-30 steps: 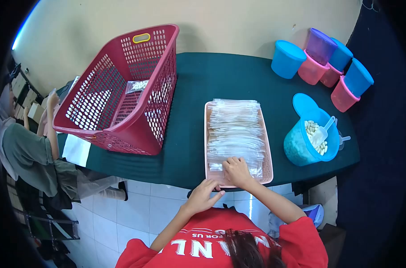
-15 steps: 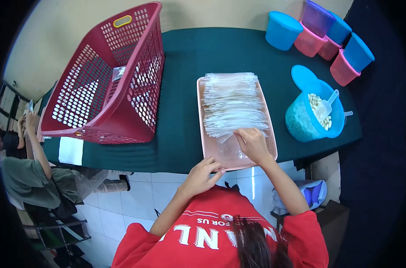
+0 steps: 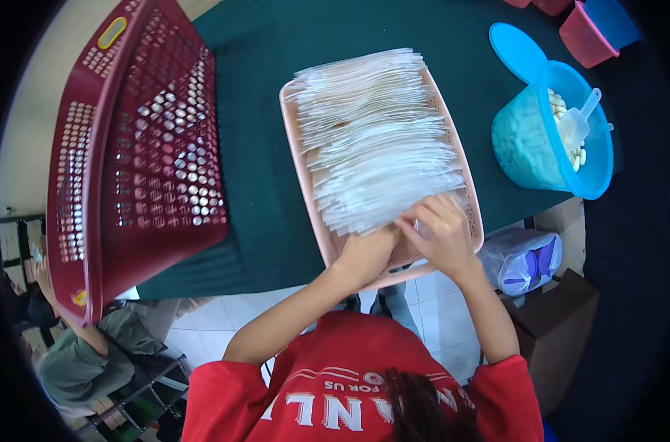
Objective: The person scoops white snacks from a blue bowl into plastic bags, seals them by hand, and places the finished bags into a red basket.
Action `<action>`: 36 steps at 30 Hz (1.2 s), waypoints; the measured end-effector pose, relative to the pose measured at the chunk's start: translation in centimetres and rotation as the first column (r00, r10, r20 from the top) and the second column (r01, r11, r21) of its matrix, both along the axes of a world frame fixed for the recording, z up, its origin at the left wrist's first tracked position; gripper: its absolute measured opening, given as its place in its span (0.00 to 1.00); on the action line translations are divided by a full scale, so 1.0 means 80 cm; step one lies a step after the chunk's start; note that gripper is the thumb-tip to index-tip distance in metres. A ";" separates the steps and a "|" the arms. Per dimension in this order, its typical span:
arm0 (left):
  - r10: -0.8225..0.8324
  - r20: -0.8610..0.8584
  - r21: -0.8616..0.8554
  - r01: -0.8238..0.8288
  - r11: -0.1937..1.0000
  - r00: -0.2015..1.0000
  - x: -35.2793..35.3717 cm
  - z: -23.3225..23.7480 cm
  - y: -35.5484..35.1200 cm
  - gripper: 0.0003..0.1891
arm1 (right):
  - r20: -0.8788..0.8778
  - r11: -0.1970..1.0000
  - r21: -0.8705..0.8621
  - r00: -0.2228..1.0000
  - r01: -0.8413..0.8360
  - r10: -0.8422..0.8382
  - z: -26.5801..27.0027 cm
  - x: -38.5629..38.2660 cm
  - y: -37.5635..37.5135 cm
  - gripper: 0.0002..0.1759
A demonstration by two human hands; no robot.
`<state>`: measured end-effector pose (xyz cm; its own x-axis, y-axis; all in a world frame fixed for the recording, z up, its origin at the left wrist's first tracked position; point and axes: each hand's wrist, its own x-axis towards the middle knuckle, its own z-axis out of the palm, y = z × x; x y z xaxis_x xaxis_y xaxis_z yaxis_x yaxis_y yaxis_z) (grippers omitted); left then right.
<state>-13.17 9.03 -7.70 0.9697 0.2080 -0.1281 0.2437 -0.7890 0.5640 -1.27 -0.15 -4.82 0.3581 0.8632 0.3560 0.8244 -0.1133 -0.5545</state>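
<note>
A long row of clear plastic bags [image 3: 383,140] stands packed in a pale pink tray [image 3: 303,173]. My left hand [image 3: 370,254] reaches over the tray's near end, against the front of the row; its fingertips are hidden by the bags and my other hand. Just beside it, my right hand [image 3: 444,230] has its fingers bent and pinched at the row's near right corner, on what looks like the edge of a plastic bag. The two hands almost touch.
At the left a tall maroon basket [image 3: 154,199] stands on the green-covered table [image 3: 254,96]. A blue tub [image 3: 523,136] of white capsule-like pieces holds a clear scoop [image 3: 574,127], its lid [image 3: 517,51] behind. Another person [image 3: 92,361] is at lower left.
My left hand has moved from the tray's near rim into the tray, against the bags. My right hand stays at the row's front. The view has shifted closer to the tray.
</note>
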 end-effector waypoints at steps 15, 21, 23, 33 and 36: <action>0.011 -0.018 -0.170 -0.014 0.985 1.000 -0.013 0.077 -0.003 0.17 | -0.215 0.964 0.070 0.948 0.255 -0.235 0.025 -0.019 -0.065 0.10; 0.007 0.131 -0.250 0.027 0.968 0.991 -0.034 0.125 -0.034 0.23 | -0.317 0.946 0.097 0.911 0.309 -0.265 0.052 -0.009 -0.138 0.10; 0.006 0.128 -0.228 0.023 0.973 0.992 -0.031 0.127 -0.048 0.23 | -0.376 0.964 0.088 0.904 0.252 -0.202 0.054 -0.001 -0.157 0.12; 0.043 0.138 -0.156 -0.021 0.988 0.990 -0.032 0.150 -0.112 0.21 | -0.335 0.986 0.087 0.936 0.142 -0.105 0.072 0.008 -0.233 0.21; 0.034 0.166 -0.172 -0.005 0.985 0.986 -0.033 0.155 -0.127 0.21 | -0.371 0.990 0.062 0.924 0.128 -0.096 0.074 0.010 -0.250 0.23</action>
